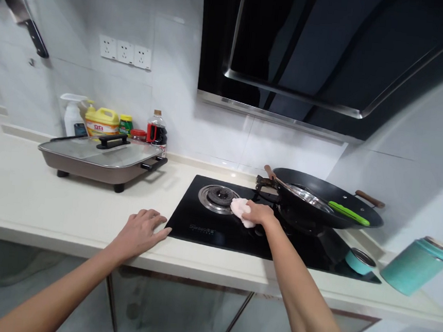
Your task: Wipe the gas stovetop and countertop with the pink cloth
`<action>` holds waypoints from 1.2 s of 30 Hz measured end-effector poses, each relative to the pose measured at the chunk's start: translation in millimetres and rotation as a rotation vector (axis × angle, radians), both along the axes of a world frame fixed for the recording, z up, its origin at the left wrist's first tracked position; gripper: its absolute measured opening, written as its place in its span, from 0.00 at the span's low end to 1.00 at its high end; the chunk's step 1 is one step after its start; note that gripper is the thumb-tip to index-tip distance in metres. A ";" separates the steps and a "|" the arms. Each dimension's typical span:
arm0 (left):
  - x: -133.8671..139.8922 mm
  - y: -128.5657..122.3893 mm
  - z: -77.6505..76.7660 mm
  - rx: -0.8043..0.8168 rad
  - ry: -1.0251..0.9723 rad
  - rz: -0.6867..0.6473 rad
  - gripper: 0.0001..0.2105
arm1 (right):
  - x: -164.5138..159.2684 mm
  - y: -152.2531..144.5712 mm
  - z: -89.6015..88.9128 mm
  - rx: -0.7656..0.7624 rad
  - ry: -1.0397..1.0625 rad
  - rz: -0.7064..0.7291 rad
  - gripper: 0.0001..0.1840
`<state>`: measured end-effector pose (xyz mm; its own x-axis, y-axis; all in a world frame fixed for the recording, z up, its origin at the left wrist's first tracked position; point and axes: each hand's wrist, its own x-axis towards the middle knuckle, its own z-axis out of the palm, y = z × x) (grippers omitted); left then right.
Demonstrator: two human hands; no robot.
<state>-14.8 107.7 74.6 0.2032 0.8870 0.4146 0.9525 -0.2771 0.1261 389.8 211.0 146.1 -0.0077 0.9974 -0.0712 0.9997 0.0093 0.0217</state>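
Note:
My right hand [258, 213] is closed round a crumpled white cloth [240, 208], pressed on the black glass gas stove [219, 233]. The cloth sits at the right edge of the left burner [219, 199], touching or nearly touching its metal ring. Part of the cloth is hidden under my fingers. On the pale countertop [97, 207], my left hand [142, 230] lies flat with its fingers spread, the thumb close to the stove's front left corner. Nothing is in that hand.
A large black wok [372, 218] holding a metal bowl [310, 197] and a green-handled utensil [349, 213] sits over the right burner. A teal flask [416, 265] and cup [360, 262] stand at right. Left is a lidded electric pan [85, 167]; overhead, a range hood [293, 53].

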 end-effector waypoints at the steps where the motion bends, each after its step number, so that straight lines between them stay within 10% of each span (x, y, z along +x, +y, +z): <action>1: 0.1 0.1 0.4 -0.004 -0.001 0.004 0.20 | -5.1 -2.5 1.0 0.003 -0.004 0.018 0.37; 14: -6.5 6.3 3.8 -0.064 -0.043 -0.002 0.26 | -81.6 -85.9 -31.8 0.281 0.257 0.226 0.37; 24: -14.1 18.3 -2.2 -0.057 -0.016 -0.020 0.30 | 20.3 -142.3 -59.1 0.443 0.434 0.258 0.18; 36: -17.3 25.1 -7.3 -0.035 0.003 -0.045 0.28 | 107.6 -161.9 -74.0 0.552 0.267 -0.181 0.21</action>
